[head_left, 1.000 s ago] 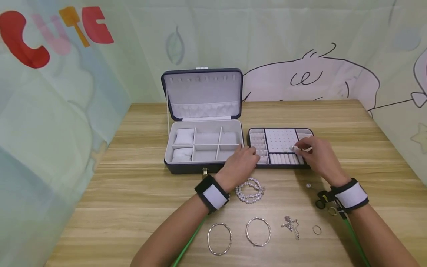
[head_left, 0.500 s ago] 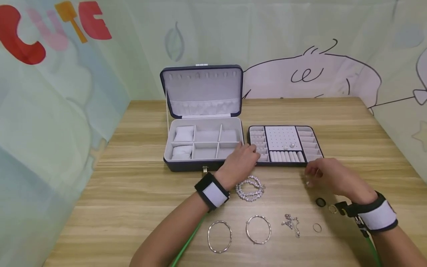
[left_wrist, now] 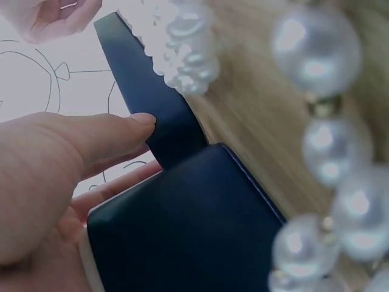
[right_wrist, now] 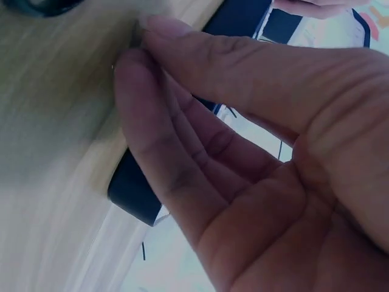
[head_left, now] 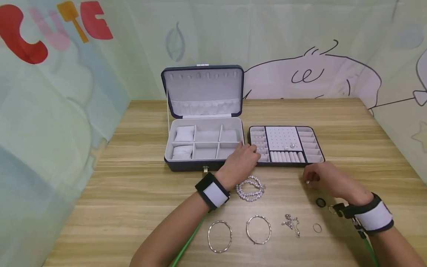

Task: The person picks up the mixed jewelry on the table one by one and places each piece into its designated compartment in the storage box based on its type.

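Open lane over bare tabletop (head_left: 353, 137) at centre right, past the jewelry tray (head_left: 287, 164); left hand (head_left: 242, 159) plugs tray–jewelry box (head_left: 190, 165) gap at centre, raised lid (head_left: 205, 87) blocks upper centre, pearl strand (head_left: 247, 193), bangles (head_left: 208, 239), chain (head_left: 291, 223) and ring (head_left: 313, 227) clutter lower centre to lower right.

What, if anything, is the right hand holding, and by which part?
The right hand pinches a small whitish piece; its gripped part is hidden.
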Demonstrator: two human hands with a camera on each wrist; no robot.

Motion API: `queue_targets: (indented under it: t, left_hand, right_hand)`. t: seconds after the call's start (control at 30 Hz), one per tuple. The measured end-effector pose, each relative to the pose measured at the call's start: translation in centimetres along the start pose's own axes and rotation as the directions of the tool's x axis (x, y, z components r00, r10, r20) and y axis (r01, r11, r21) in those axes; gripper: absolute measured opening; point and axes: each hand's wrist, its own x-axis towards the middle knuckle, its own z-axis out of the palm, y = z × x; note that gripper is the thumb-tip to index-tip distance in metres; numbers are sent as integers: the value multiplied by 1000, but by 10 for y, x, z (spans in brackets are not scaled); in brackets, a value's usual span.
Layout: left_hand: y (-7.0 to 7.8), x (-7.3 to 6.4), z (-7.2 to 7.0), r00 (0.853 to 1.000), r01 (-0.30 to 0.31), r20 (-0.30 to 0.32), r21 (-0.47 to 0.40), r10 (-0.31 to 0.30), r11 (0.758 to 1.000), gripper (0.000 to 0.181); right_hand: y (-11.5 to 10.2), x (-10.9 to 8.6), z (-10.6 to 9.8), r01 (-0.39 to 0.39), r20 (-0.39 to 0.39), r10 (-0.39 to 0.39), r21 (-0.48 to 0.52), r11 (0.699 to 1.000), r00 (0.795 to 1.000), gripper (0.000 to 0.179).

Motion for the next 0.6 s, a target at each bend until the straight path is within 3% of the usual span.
queue_targets:
  t: [0.2,0.37,0.6]
  left_hand:
    - [0,0,0,1000,-2,-1,-1,2,1000,21]
    - [0,0,0,1000,0,2,-3,0,1000,22]
    - [0,0,0,1000,-5,-3,-2,5,1000,22]
  right_hand:
    - [-2,3,-8,36,-106,-38,-17,999,994,16]
    - [-2,8,-17,65,-223,-68,-21,998,973,11]
    - [2,19,-24,14,-380,13,68,998,925,11]
